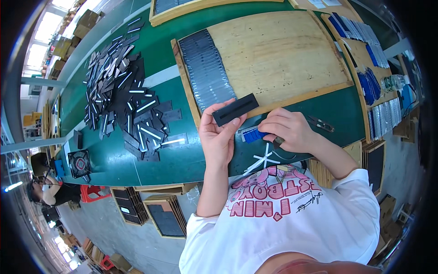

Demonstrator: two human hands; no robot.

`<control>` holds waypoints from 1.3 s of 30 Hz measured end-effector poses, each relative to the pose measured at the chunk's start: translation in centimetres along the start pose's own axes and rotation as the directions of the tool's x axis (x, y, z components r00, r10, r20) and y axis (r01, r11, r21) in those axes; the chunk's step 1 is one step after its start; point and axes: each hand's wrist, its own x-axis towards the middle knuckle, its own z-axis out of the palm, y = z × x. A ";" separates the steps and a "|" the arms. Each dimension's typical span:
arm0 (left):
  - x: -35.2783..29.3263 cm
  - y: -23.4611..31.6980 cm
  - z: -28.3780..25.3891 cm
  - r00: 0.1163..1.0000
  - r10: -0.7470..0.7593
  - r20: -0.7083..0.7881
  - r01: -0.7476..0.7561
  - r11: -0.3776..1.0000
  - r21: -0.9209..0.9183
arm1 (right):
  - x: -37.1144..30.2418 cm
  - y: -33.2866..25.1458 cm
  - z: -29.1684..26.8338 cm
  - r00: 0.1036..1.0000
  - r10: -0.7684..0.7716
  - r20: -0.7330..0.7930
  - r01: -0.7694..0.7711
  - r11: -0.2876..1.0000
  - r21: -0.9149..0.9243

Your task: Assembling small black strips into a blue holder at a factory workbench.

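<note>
My left hand (218, 137) holds a black rectangular plate (236, 110) with a long narrow slot, thumb on its near edge and fingers behind. Just to the right, my right hand (289, 131) is closed, fingertips pinched together over a small stack of blue and white strips (252, 135) on the green table (191, 160). What sits between those fingertips is hidden. A small dark piece (277, 142) shows under the right hand, its kind unclear. White peeled-looking strips (262, 160) lie crossed near the table's front edge.
A wooden tray (273, 55) holds a row of dark plates (205, 68) at its left. Many loose black plates (132, 105) are heaped on the left. Small snips (321, 123) lie right of my hand. Farther right, a board (358, 68) carries blue and silver strips. A small fan (80, 163) stands at left.
</note>
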 end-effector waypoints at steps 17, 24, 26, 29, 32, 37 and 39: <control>-0.3 -1.1 -0.5 0.997 0.000 0.075 -0.004 0.999 0.054 | 4.1 -0.6 -3.0 0.979 0.195 -0.055 -0.168 0.934 0.314; -0.3 -1.3 -0.3 0.998 0.002 0.056 -0.010 0.992 0.128 | 4.8 -0.6 -1.8 0.980 0.181 -0.081 -0.153 0.950 0.272; -0.3 -1.3 -0.4 0.997 0.000 0.073 -0.011 0.989 0.144 | 4.8 -0.4 -1.8 0.985 0.130 -0.115 -0.102 0.970 0.222; -0.4 -1.1 -0.2 0.996 -0.006 0.091 -0.008 0.987 0.159 | 4.9 -0.4 -1.9 0.988 0.096 -0.118 -0.073 0.980 0.185; -0.4 -1.1 -0.2 0.995 -0.009 0.096 -0.006 0.988 0.153 | 4.9 -0.4 -1.9 0.990 0.073 -0.123 -0.053 0.986 0.160; -0.3 -1.3 -0.3 0.994 -0.006 0.107 -0.012 0.985 0.169 | 4.8 -0.4 -1.9 0.990 0.045 -0.137 -0.026 0.991 0.132; -0.3 -1.3 -0.3 0.995 -0.001 0.099 -0.016 0.985 0.169 | 4.8 -0.5 -1.9 0.990 0.040 -0.136 -0.023 0.992 0.124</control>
